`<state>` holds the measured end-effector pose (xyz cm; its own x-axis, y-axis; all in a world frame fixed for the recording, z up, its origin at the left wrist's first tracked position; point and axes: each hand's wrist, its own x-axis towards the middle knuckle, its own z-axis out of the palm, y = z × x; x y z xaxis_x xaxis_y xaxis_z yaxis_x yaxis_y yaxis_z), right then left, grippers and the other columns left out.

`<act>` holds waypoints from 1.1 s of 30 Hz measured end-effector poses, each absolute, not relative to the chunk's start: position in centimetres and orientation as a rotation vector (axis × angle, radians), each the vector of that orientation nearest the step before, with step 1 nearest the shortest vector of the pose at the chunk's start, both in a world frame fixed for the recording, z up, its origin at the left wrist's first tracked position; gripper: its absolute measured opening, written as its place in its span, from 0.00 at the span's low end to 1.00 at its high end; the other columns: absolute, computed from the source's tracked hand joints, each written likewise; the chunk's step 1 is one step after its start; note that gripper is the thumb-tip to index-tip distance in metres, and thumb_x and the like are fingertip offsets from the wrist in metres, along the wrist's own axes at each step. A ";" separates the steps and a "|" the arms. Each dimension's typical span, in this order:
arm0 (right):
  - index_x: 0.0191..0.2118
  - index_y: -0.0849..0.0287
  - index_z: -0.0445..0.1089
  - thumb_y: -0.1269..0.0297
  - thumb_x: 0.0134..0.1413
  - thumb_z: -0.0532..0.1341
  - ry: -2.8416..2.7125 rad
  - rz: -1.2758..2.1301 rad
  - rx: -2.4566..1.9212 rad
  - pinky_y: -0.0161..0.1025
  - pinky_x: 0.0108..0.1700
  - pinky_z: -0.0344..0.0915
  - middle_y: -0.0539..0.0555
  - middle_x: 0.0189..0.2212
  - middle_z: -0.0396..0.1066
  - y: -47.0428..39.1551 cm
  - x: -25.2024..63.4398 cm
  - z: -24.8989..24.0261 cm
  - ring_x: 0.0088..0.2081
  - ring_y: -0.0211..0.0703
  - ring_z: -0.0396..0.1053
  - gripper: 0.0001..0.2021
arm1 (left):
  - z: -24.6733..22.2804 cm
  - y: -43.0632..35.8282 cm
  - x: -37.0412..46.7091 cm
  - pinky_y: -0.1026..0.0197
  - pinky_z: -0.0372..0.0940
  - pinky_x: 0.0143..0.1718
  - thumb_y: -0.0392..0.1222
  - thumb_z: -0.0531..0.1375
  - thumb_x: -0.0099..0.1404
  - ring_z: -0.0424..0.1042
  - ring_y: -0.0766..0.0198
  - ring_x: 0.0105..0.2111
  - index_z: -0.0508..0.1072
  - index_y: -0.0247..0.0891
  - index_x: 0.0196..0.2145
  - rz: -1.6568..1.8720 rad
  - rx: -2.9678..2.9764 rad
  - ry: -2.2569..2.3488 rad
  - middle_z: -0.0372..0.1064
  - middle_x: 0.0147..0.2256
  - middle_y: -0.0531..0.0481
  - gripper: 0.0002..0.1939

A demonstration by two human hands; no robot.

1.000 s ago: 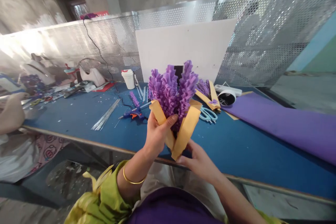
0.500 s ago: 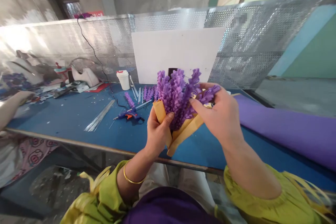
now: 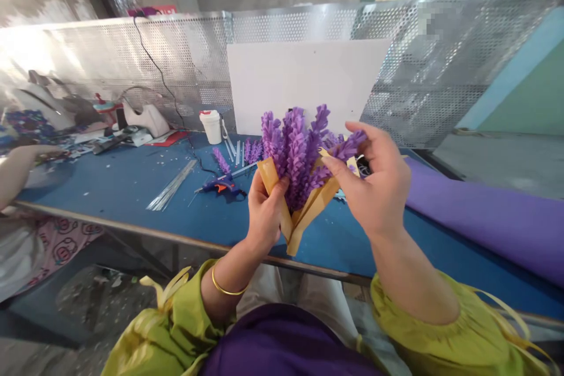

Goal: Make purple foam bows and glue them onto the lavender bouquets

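Observation:
Several purple flower stems (image 3: 296, 153) stand upright in a tan paper wrap (image 3: 314, 210), which narrows to a point at the bottom. My left hand (image 3: 265, 207) is closed round the wrap's left side, its thumb against the flowers. At the wrap's right edge is my right hand (image 3: 374, 179), thumb on the paper's upper corner and fingers curved behind a flower stem that leans right. The bouquet hangs above the front part of the blue table (image 3: 211, 211).
A blue glue gun (image 3: 222, 185), a bundle of thin wires (image 3: 173, 185) and a white cup (image 3: 210, 127) lie or stand left of the bouquet. Purple sheet material (image 3: 480, 205) is at right. Another person's arm (image 3: 20, 167) rests at far left.
My right hand has shifted slightly right, and its upper fingers have lifted off the flowers. The wrap's right corner now shows beside my thumb. The view has shifted a little.

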<state>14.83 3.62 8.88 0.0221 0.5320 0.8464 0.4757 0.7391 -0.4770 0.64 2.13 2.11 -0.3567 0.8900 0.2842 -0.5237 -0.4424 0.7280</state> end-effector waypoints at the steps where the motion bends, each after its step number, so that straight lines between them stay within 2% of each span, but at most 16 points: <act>1: 0.55 0.54 0.69 0.63 0.55 0.67 -1.623 0.040 -0.822 0.49 0.52 0.70 0.55 0.45 0.75 3.5 14.8 8.8 0.45 0.49 0.73 0.21 | 2.2 2.2 0.5 0.65 0.65 0.43 0.42 0.69 0.57 0.70 0.66 0.36 0.73 0.41 0.41 1.934 0.823 0.666 0.72 0.37 0.55 0.15; 5: 0.51 0.56 0.71 0.63 0.58 0.65 -1.623 0.093 -0.806 0.47 0.49 0.72 0.55 0.44 0.76 3.5 14.8 8.6 0.43 0.48 0.75 0.16 | 2.2 2.2 0.2 0.65 0.65 0.43 0.42 0.68 0.57 0.70 0.65 0.37 0.73 0.40 0.42 1.938 0.801 0.693 0.72 0.38 0.54 0.15; 7: 0.54 0.55 0.69 0.63 0.59 0.64 -1.622 0.085 -0.763 0.49 0.50 0.71 0.55 0.44 0.76 3.6 14.7 8.5 0.44 0.49 0.75 0.17 | 2.0 2.3 0.2 0.65 0.64 0.42 0.42 0.67 0.58 0.69 0.66 0.36 0.73 0.40 0.42 1.921 0.835 0.708 0.72 0.37 0.54 0.14; 10: 0.58 0.53 0.66 0.62 0.59 0.65 -1.596 -0.128 -0.699 0.52 0.54 0.67 0.59 0.50 0.74 3.2 14.6 8.7 0.51 0.53 0.72 0.22 | 1.5 2.3 0.3 0.66 0.63 0.39 0.42 0.66 0.59 0.67 0.67 0.34 0.72 0.40 0.41 1.919 0.920 0.733 0.69 0.35 0.55 0.12; 12: 0.52 0.51 0.70 0.62 0.58 0.66 -1.612 -0.380 -0.716 0.52 0.54 0.64 0.59 0.49 0.74 2.5 14.5 8.9 0.51 0.55 0.71 0.17 | 1.3 2.4 0.3 0.66 0.62 0.39 0.42 0.66 0.61 0.65 0.67 0.34 0.71 0.40 0.40 1.935 0.991 0.761 0.66 0.34 0.55 0.11; 14: 0.43 0.52 0.73 0.60 0.58 0.66 -1.715 -0.594 -0.779 0.52 0.51 0.62 0.57 0.41 0.76 1.8 14.2 9.1 0.45 0.54 0.72 0.08 | 1.3 2.3 0.4 0.65 0.62 0.39 0.42 0.65 0.62 0.64 0.66 0.33 0.71 0.40 0.42 1.955 1.060 0.797 0.65 0.34 0.55 0.11; 18: 0.38 0.57 0.71 0.57 0.57 0.67 -1.868 -0.772 -0.975 0.49 0.43 0.59 0.56 0.36 0.76 1.3 13.0 8.9 0.38 0.52 0.71 0.10 | 1.4 1.8 0.8 0.65 0.63 0.40 0.41 0.63 0.64 0.64 0.66 0.35 0.70 0.41 0.51 1.962 1.139 0.816 0.66 0.36 0.54 0.18; 23: 0.32 0.57 0.65 0.66 0.56 0.63 -1.955 -0.597 -0.874 0.46 0.44 0.59 0.52 0.29 0.71 1.3 12.4 8.5 0.34 0.47 0.70 0.06 | 1.1 1.4 0.5 0.63 0.65 0.46 0.42 0.63 0.64 0.69 0.63 0.42 0.68 0.41 0.56 1.865 1.110 0.711 0.70 0.44 0.51 0.22; 27: 0.32 0.57 0.64 0.66 0.56 0.64 -2.022 -0.481 -0.842 0.46 0.43 0.58 0.49 0.25 0.68 1.5 12.2 8.4 0.30 0.46 0.68 0.06 | 0.5 1.6 -0.1 0.61 0.64 0.52 0.43 0.64 0.64 0.70 0.58 0.51 0.68 0.43 0.55 1.791 1.136 0.640 0.70 0.55 0.49 0.22; 31: 0.32 0.58 0.67 0.67 0.54 0.66 -2.043 -0.393 -0.834 0.45 0.44 0.58 0.49 0.25 0.70 1.8 12.0 8.4 0.30 0.45 0.69 0.06 | 0.1 2.0 -0.7 0.60 0.66 0.49 0.46 0.65 0.62 0.71 0.55 0.50 0.72 0.41 0.49 1.745 1.200 0.624 0.73 0.51 0.48 0.18; 33: 0.33 0.58 0.68 0.70 0.55 0.64 -2.070 -0.364 -0.788 0.45 0.45 0.59 0.49 0.26 0.72 1.9 12.0 8.4 0.30 0.44 0.70 0.04 | 0.1 2.1 -0.9 0.60 0.68 0.46 0.46 0.67 0.61 0.73 0.56 0.46 0.73 0.40 0.46 1.715 1.217 0.619 0.75 0.46 0.48 0.17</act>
<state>12.01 1.92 8.43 -0.4233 0.3993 0.8132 0.6525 0.7571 -0.0320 -0.88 2.06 0.08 -0.0947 0.8840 0.4578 -0.3883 -0.4562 0.8007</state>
